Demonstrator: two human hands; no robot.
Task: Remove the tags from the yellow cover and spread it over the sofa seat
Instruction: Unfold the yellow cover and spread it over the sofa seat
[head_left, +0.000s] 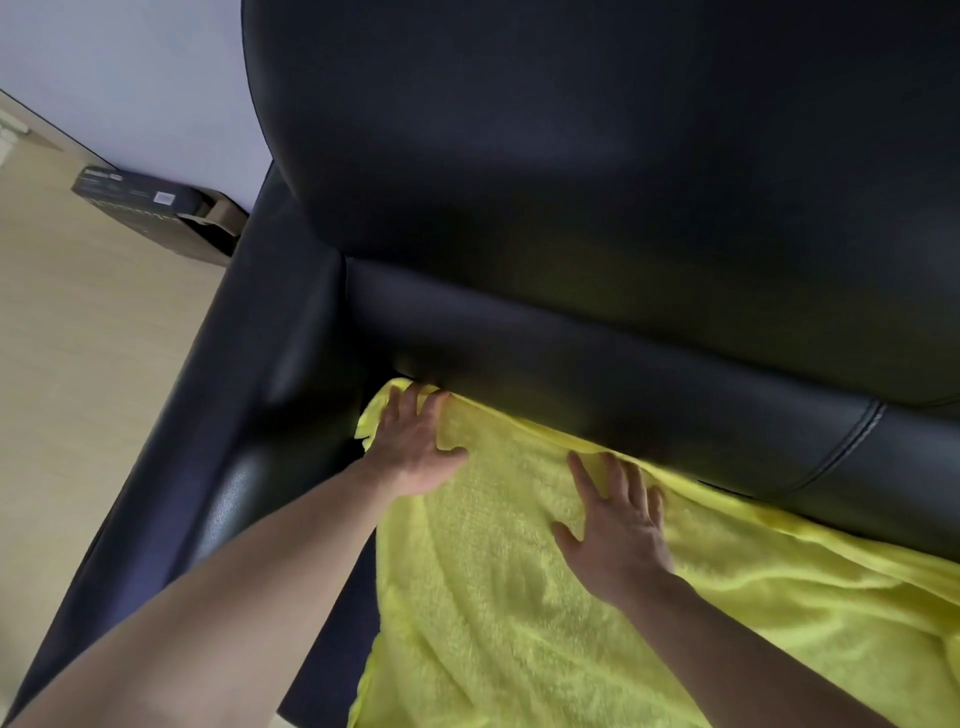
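The yellow fluffy cover (519, 582) lies spread over the seat of the black leather sofa (597, 208), its far edge along the crease under the backrest. My left hand (415, 447) lies flat on the cover's far left corner, fingertips at the crease. My right hand (618, 530) presses flat on the cover near the backrest, fingers spread. No tags are visible on the cover.
The sofa's left armrest (208, 426) runs along the cover's left edge. Beyond it is light wooden floor (78, 364). A dark cardboard box (156, 208) lies on the floor against the pale wall (130, 78).
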